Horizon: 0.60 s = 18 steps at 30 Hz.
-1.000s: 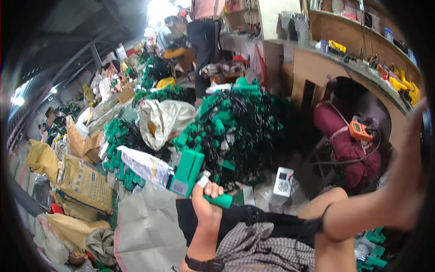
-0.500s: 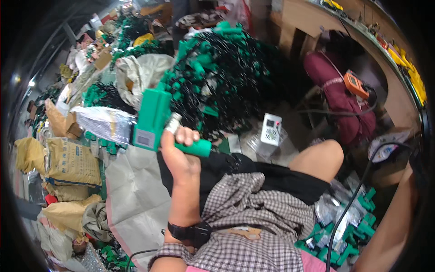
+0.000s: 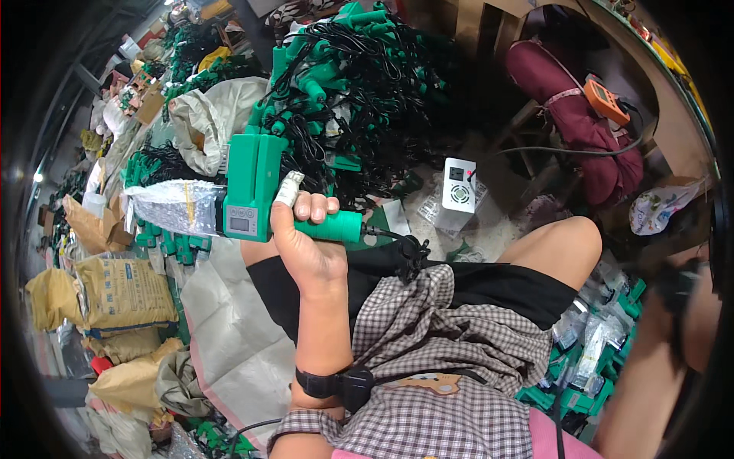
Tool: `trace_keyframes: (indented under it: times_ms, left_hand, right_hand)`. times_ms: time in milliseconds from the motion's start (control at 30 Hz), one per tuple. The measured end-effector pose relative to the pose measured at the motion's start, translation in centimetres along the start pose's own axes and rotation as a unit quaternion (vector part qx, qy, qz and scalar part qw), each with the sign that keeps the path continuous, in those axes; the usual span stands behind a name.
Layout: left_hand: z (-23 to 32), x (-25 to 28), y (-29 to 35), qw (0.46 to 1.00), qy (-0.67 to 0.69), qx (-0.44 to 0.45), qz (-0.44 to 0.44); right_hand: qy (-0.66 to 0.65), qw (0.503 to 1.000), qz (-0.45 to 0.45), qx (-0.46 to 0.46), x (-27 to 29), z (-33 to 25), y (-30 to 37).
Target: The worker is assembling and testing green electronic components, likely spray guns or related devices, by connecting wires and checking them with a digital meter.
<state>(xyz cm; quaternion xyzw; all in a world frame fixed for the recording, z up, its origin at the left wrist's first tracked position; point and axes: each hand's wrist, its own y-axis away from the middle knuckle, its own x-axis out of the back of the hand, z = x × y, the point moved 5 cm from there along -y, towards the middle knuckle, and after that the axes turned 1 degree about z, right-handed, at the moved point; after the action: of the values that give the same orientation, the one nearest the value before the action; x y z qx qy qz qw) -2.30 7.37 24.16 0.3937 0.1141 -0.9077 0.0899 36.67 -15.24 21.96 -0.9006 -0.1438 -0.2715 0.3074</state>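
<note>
My left hand (image 3: 310,241) is wrapped around the ribbed handle of a green corded hand tool (image 3: 256,176), raised above my lap. White tape covers the thumb. The tool's boxy head carries a small display and buttons, which face up. Clear plastic wrap (image 3: 180,208) covers the end that points left. From the handle a black cord (image 3: 401,241) runs to a bundle over my lap. At the right rim my right arm (image 3: 638,382) shows, blurred near a dark strap; its hand cannot be made out.
A pile of green tools with black cords (image 3: 344,99) lies ahead. A white box with a socket (image 3: 457,191) stands beyond my knees. An orange meter (image 3: 605,99) rests on a maroon cushion (image 3: 554,84). Wrapped green tools (image 3: 592,367) lie at right, yellow sacks (image 3: 126,294) at left.
The green tool has turned in my left hand, so its display and buttons now show instead of a labelled side. My right arm has shifted at the right rim.
</note>
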Motion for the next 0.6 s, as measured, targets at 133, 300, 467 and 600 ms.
trace_keyframes:
  times_ms: [133,300,467,600]
  left_hand:
    - [-1.8,6.2,-4.2,0.991,0.118,0.05,0.036]
    - [-1.7,6.0,-7.4,0.988,0.143,0.033,0.037]
    - [-1.9,5.0,-9.9,0.992,0.12,0.008,0.029]
    - [-2.6,5.7,-8.8,0.98,0.199,0.02,0.0]
  right_hand:
    - [0.122,0.983,-0.093,-0.097,-8.8,3.6,-25.4]
    - [0.036,0.909,-0.264,-0.321,-27.6,15.9,-20.2]
    - [-0.17,0.935,-0.028,-0.31,-32.1,19.2,-20.1]
    - [-0.353,0.756,0.077,-0.546,-28.6,23.4,-18.9]
